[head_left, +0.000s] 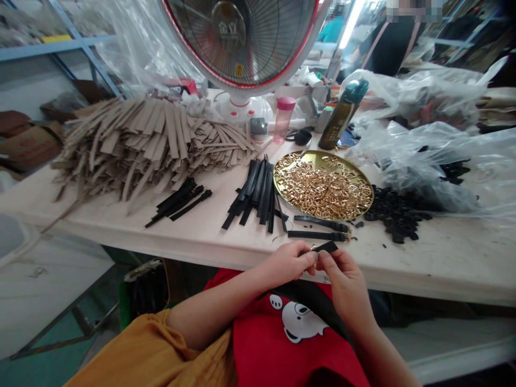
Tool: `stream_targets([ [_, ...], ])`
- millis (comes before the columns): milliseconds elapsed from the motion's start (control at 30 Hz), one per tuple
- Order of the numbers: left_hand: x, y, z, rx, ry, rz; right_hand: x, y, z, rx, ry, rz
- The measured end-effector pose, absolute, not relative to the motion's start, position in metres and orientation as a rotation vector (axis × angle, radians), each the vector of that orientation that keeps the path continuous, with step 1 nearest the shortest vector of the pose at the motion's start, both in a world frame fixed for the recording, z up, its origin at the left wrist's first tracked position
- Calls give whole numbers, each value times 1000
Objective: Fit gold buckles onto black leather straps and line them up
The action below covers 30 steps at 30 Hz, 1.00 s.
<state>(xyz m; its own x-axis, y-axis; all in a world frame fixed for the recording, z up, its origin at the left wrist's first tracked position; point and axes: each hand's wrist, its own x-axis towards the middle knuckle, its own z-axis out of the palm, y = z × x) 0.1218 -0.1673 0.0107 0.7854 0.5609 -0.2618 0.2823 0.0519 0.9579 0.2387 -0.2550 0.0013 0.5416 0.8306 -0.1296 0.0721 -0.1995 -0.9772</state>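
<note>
At the table's front edge my left hand (296, 260) pinches one end of a short black strap (325, 247), where a bit of gold metal shows between the fingers. My right hand (342, 271) grips the same strap from the other side, thumb and fingers closed on it. Just beyond my hands lie two black straps (316, 235) with gold buckles at their right ends. A round gold tray (350, 157) full of small gold buckles (326, 185) stands behind them. To its left is a bundle of flat black strips (258, 191).
A big pile of beige strips (149, 142) covers the back left, with several finished-looking black straps (179, 199) before it. Small black pieces (397, 215) spill from a plastic bag (423, 166) at right. A fan (242, 43), pink cup (284, 121) and dark bottle (341, 121) stand behind.
</note>
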Motion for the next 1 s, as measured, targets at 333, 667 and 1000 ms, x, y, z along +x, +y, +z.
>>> stream_targets([
  [333,127,-168,2,1397,690,244,243,-244,-12,-1240,-360,1238],
  [667,128,-162,1,1400,705,268,249,-243,-10,-1246,-459,1277],
  [1000,131,-164,-6,1247,702,230,252,-245,-16,-1373,-482,1223],
])
